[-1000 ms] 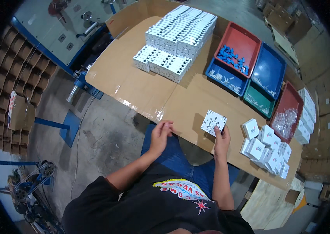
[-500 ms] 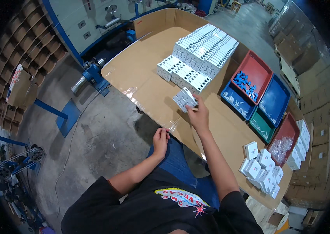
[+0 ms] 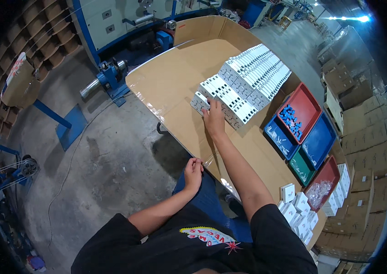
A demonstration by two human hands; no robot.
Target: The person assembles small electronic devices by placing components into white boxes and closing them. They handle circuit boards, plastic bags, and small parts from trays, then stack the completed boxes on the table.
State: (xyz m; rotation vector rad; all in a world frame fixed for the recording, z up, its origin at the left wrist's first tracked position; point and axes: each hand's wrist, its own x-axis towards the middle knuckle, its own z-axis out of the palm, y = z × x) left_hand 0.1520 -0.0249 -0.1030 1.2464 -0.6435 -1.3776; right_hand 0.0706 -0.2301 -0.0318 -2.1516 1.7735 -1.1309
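My right hand [image 3: 215,119] reaches forward over the table, fingers bent at the upper edge of a white square flat piece [image 3: 198,103] with grey markings. That piece stands at the near left end of a low row of white pieces [image 3: 230,99] with dark slots along their tops. Partly behind the fingers, its right side is hidden. Closed in a loose curl, my left hand [image 3: 194,172] rests by the table's near edge above my lap, and nothing shows in it.
Behind the row rises a taller block of similar white pieces [image 3: 257,75]. To the right are a red tray [image 3: 310,98] of blue parts, blue trays [image 3: 323,137], a green tray [image 3: 301,166] and a dark red tray [image 3: 333,171] with clear plastic. Small white boxes [image 3: 299,205] lie nearer.
My right hand has carried the white piece forward and left to the end of the row. The view has shifted slightly; my left hand stays near the table edge.
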